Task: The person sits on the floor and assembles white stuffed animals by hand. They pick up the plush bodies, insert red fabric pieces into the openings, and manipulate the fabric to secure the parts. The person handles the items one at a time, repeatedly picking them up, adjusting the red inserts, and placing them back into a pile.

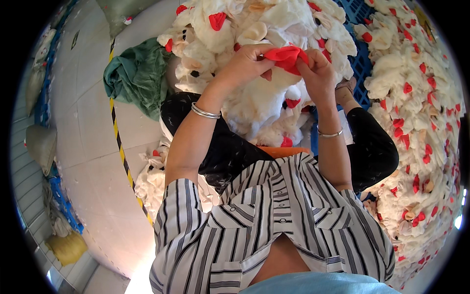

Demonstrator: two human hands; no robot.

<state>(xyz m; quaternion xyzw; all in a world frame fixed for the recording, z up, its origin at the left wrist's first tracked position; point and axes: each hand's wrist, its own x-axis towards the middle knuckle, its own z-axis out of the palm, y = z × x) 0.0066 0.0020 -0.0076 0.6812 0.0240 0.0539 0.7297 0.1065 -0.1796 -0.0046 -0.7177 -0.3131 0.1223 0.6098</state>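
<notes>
Both hands on one part. Red fabric piece [286,57] sits between them, raised over the white plush pile [245,109]. Left hand [246,63] has its left end in a thumb-and-finger pinch, no gap at the tips, lower fingers curled loosely. Right hand [319,72] pinches the other end the same way, fingers folded in. Piece looks folded or creased between the two grips; exact shape hard to read.

Plush pile: directly below the hands and carrying on beyond them, limp white furry pieces with red and dark bits, e.g. a red patch [217,21] beyond the left hand. Blue plastic lattice [363,59] just right of the right hand. Farther right, a second, larger white heap [416,147], also dotted with red.

Left of the left hand: green cloth [134,76], crumpled, on the pale floor [90,142]. Black-and-yellow tape [120,156] runs along the floor past it. Well out to the left, a grey sack [41,144] and a yellow sack [68,247].

Nearer the body than the hands: silver bangles on both forearms, black trousers [230,164], an orange thing [284,152] partly hidden by the striped shirt [279,201]. Can't tell what the orange thing is.
</notes>
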